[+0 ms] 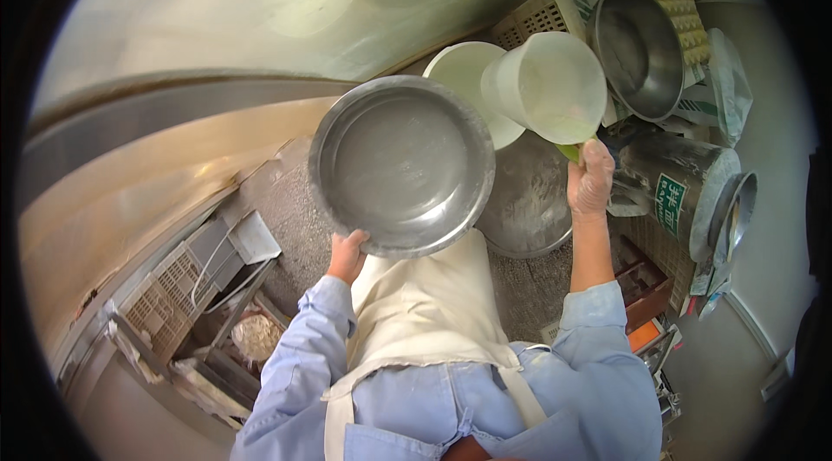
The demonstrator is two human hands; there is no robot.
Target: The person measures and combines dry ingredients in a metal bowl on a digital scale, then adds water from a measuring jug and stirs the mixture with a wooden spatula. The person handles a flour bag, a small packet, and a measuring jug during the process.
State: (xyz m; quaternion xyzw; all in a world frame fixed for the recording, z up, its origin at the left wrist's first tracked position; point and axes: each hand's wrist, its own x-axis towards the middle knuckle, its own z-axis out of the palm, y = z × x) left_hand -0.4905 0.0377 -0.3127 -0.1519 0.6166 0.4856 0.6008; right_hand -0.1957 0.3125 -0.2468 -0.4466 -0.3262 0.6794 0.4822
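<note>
My left hand [347, 255] is closed on the near rim of a wide, shallow steel basin [390, 158], tipped so its grey inside faces me. To the right, my right hand [592, 177] grips a translucent white plastic bucket [562, 88] at its near side. Something green [568, 152] shows at those fingers; whether it belongs to the bucket I cannot tell. The bucket leans with its mouth toward me. Partly covered by bucket and basin, a larger pale round tub [464, 71] stands behind. Below them is a second metal bowl [529, 201], dusted with something whitish.
An upright steel bowl [637, 49] leans beside an egg tray [676, 15] at the far right. Nearer is a metal drum-shaped machine [685, 184] with a green label. A rack with a plastic crate [165, 296] stands left. A brown box [641, 283] lies beyond my right forearm.
</note>
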